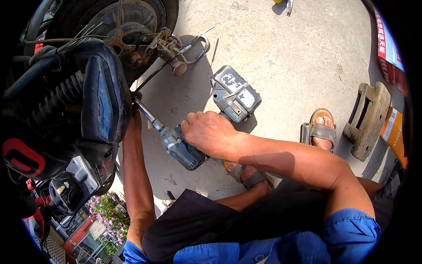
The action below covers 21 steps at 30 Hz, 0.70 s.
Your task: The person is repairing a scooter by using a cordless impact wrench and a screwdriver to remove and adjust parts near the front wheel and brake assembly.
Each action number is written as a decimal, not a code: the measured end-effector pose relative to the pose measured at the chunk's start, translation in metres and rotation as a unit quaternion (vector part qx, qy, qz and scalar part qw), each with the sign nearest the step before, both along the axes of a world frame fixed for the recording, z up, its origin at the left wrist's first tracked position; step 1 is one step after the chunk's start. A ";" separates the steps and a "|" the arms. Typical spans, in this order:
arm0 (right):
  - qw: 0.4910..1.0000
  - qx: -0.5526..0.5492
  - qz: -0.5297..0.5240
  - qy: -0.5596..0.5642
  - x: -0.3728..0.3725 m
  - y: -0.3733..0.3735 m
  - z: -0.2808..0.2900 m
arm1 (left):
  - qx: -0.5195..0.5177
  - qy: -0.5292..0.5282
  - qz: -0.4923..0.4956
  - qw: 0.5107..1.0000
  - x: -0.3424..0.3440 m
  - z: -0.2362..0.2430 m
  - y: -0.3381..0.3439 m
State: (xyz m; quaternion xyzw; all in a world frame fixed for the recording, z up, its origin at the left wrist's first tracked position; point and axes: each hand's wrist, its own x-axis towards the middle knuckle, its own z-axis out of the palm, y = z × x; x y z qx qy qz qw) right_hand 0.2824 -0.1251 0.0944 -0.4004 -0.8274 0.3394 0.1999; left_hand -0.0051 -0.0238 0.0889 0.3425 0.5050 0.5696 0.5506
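My right hand [211, 134] is closed around the handle of a cordless impact wrench [182, 152]. Its worn battery pack [236, 93], bound with a strap, sticks out beyond my fist. From the wrench's nose a long silver socket [149, 115] points up and left to the underside of a scooter [103, 97]. By the socket's tip is my left hand [136, 110], reaching up beside the blue-and-black side panel. Its fingers are mostly hidden in shadow and behind the panel, so their grip does not show.
The scooter's rear wheel [127, 17] and rusty brake parts [169, 53] with a cable lie at upper left. A metal tube [305, 133] stands by my sandaled foot [323, 130]. To the right are a wooden stool [368, 121] and a red box [391, 57]. Pink flowers [107, 213] grow lower left.
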 end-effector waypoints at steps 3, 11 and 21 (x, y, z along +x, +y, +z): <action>1.000 -0.004 -0.001 0.001 0.000 0.000 0.001 | 0.002 0.020 0.020 1.000 0.005 0.001 -0.001; 1.000 -0.002 -0.001 -0.001 0.001 0.000 0.001 | 0.005 0.008 0.013 1.000 0.001 -0.001 0.001; 1.000 -0.010 -0.003 0.002 -0.001 0.000 0.000 | -0.011 0.021 0.030 0.999 0.003 0.001 0.000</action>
